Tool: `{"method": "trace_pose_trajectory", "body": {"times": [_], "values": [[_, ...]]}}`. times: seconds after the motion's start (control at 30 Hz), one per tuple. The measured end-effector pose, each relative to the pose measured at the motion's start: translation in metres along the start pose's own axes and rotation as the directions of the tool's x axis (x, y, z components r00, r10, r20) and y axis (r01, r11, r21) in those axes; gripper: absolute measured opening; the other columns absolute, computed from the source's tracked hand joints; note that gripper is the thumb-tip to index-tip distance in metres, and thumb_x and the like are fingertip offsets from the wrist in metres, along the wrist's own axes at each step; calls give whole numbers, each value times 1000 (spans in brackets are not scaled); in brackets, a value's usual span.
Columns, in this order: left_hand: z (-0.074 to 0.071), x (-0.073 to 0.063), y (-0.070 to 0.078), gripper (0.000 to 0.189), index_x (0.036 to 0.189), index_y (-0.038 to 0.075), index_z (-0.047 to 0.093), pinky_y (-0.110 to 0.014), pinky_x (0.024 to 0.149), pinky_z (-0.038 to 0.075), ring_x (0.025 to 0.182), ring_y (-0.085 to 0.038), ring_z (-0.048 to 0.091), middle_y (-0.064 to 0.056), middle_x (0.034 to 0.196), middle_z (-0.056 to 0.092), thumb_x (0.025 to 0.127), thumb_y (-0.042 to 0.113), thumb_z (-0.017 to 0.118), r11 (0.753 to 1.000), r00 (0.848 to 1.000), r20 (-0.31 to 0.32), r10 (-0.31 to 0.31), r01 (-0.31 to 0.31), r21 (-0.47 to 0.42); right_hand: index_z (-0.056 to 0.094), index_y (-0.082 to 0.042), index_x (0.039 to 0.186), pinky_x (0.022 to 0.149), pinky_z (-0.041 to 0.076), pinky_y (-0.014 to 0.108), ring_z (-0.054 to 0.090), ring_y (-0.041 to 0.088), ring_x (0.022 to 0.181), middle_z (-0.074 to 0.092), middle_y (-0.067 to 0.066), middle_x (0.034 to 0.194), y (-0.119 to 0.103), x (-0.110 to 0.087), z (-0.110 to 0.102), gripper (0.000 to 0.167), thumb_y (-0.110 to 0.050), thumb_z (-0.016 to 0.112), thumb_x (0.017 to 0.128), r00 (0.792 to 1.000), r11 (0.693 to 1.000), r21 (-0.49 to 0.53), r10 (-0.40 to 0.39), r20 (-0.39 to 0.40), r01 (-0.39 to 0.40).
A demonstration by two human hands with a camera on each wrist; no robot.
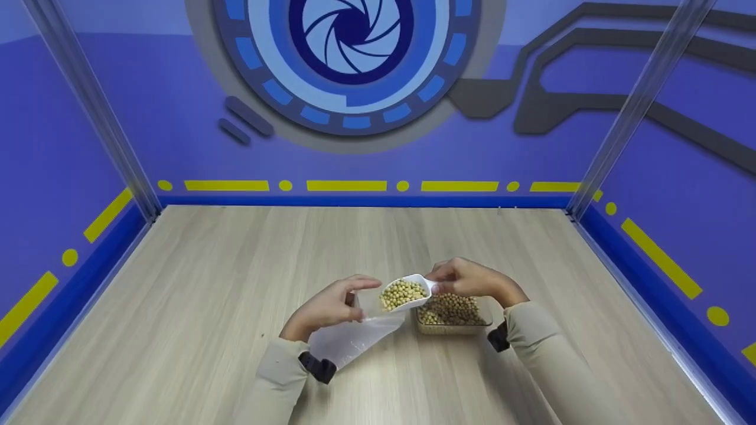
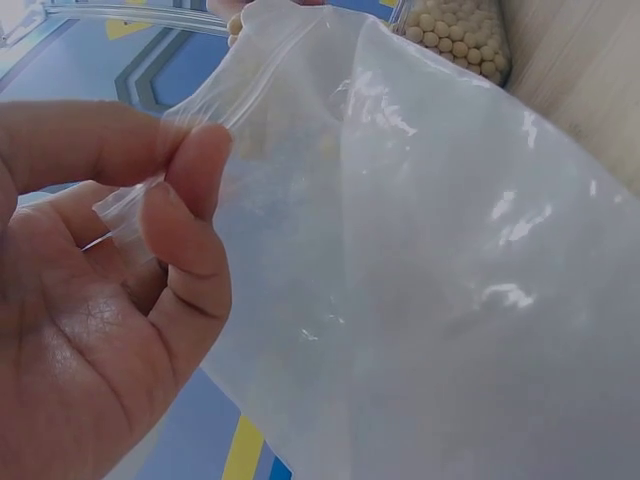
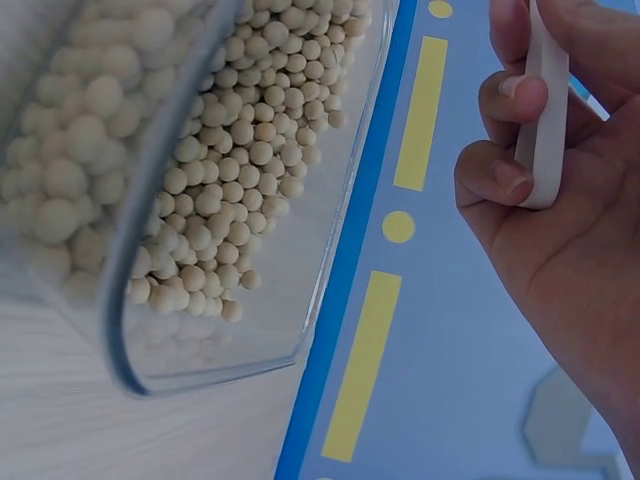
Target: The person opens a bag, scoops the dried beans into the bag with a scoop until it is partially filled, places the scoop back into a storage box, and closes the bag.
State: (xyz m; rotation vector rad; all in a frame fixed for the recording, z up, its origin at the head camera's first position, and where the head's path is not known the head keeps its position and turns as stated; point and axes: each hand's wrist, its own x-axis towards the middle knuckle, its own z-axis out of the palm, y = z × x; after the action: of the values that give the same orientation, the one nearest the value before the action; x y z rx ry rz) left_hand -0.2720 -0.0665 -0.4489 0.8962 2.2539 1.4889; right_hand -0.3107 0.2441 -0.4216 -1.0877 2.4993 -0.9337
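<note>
My left hand [image 1: 331, 304] pinches the zip edge of a clear plastic zip bag [image 2: 430, 250] between thumb and fingers, and the bag hangs down toward the table. In the head view my right hand [image 1: 466, 277] grips the handle of a white scoop [image 1: 418, 280] heaped with pale yellow soybeans [image 1: 401, 295]. The scoop's front overlaps the bag's mouth. Below the right hand stands a clear rectangular container [image 1: 453, 329], part-filled with more soybeans [image 3: 240, 160]. In the right wrist view the fingers curl around the white handle [image 3: 545, 110]; the scoop's bowl is out of that view.
The light wood table [image 1: 236, 265] stretches out around the hands. Blue printed walls [image 1: 147, 106] enclose its back and sides, with clear corner posts [image 1: 638, 112] at the back left and right. A small dark speck lies on the table left of the left hand.
</note>
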Motion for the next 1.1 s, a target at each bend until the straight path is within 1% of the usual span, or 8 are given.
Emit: {"method": "trace_pose_trajectory", "body": {"times": [0.17,0.33,0.47,0.57,0.6,0.8,0.93,1.1], "values": [[0,-1,2,68,138,-3,49,-19,57,41,60,-8,42,-18,143,45,71,-12,60,1000,1000,3,-4,4,-10,73,-2,110,85,49,27,63,19,94,71,11,102,-3,1,-1,24,-7,62,89,1000,1000,-7,0,4,0],[0,-1,1,69,138,-5,47,-19,55,40,60,-9,43,-20,144,43,71,-13,61,1000,1000,6,-2,2,-19,72,1,109,79,47,24,60,17,89,70,14,100,-5,1,0,24,-3,62,88,1000,1000,-25,7,0,-7],[-1,-1,1,69,138,-4,48,-18,55,40,60,-9,43,-19,144,43,71,-13,60,1000,1000,10,-4,4,-24,71,6,107,73,45,22,55,13,82,69,17,95,-25,0,-4,23,2,60,88,1000,999,-44,1,6,-1],[-1,-1,1,68,138,-4,48,-18,56,40,60,-8,43,-18,144,44,71,-13,60,1000,1000,11,-2,2,-20,70,8,107,71,44,21,53,13,79,69,19,93,-38,-1,-7,23,4,59,87,1000,999,-50,2,19,-1],[-1,-1,1,68,138,-4,49,-18,56,40,60,-7,42,-19,143,44,71,-13,60,1000,1000,9,1,-1,-16,70,8,107,71,44,21,52,12,79,69,19,93,-37,-1,-7,23,4,59,88,1000,999,-52,-2,20,3],[-2,-1,2,65,137,-3,50,-18,56,41,59,-7,41,-19,142,46,73,-12,60,1000,1000,5,8,-8,-9,72,4,107,69,43,20,51,12,78,69,15,92,-12,4,-4,22,0,61,88,1000,998,-67,-2,16,3],[-2,-1,3,65,137,-1,50,-18,56,41,58,-7,41,-19,143,45,73,-11,59,1000,1000,7,5,-5,-5,73,1,106,69,43,21,50,9,76,69,12,90,-12,5,-7,21,-4,63,88,1000,998,-67,-9,24,11],[-3,-1,2,65,137,-1,50,-18,56,41,58,-7,41,-19,143,45,73,-11,58,1000,1000,11,11,-11,1,74,-3,107,69,45,21,51,7,75,68,8,88,-15,5,-11,21,-6,64,88,999,998,-59,-23,41,25]]}}
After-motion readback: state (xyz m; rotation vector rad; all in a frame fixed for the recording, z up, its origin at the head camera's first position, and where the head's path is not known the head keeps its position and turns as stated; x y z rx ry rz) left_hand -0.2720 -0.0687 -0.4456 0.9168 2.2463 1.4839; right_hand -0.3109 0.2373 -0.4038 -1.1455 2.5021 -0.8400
